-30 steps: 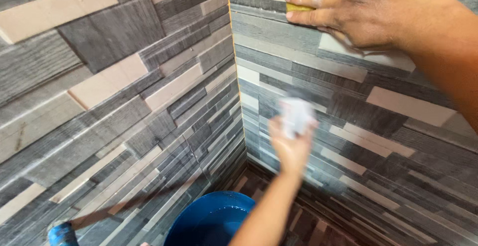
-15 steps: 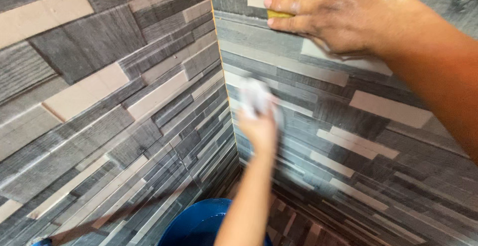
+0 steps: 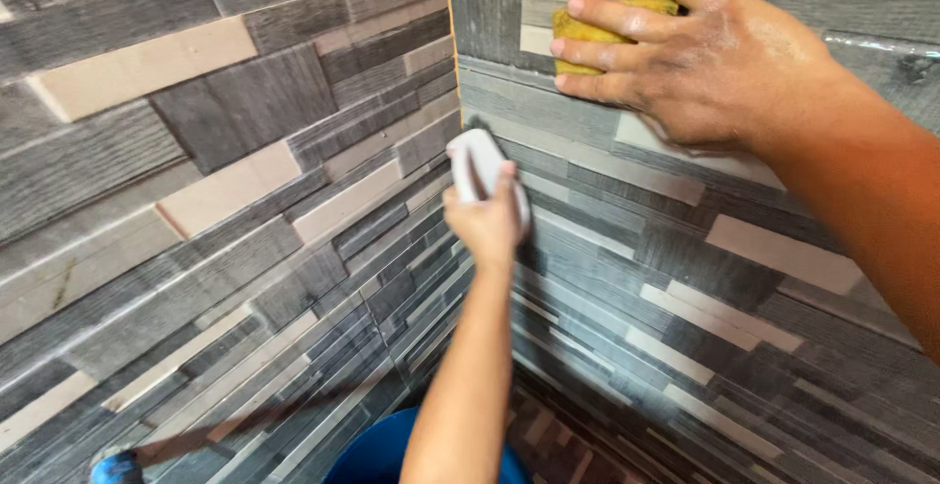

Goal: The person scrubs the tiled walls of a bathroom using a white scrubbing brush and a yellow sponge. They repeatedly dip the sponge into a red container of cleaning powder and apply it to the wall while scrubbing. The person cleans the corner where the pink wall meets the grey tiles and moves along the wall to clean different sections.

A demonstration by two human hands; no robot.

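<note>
The fingers (image 3: 597, 53) of the right hand (image 3: 715, 63) lie extended and close together, pressing a yellow sponge (image 3: 587, 29) flat against the right-hand tiled wall (image 3: 685, 327). The sponge sits at the top of that wall, just beside the vertical corner joint (image 3: 452, 83), and only its left portion shows from under the fingers. The right hand is wet, with pale residue on the skin, and its forearm runs off toward the lower right edge of the view.

The fingers (image 3: 505, 185) of the left hand (image 3: 487, 220) are curled around a small white pad (image 3: 478, 166), which is held against the right-hand tiled wall close to the corner joint, below the sponge and apart from it. The left forearm rises from the bottom edge.

The left-hand tiled wall (image 3: 196, 200) meets the right-hand wall at the corner joint; both carry grey and beige strip-pattern tiles. A blue bucket (image 3: 367, 455) stands below the left forearm. A blue-ended tool (image 3: 116, 466) lies at the lower left.
</note>
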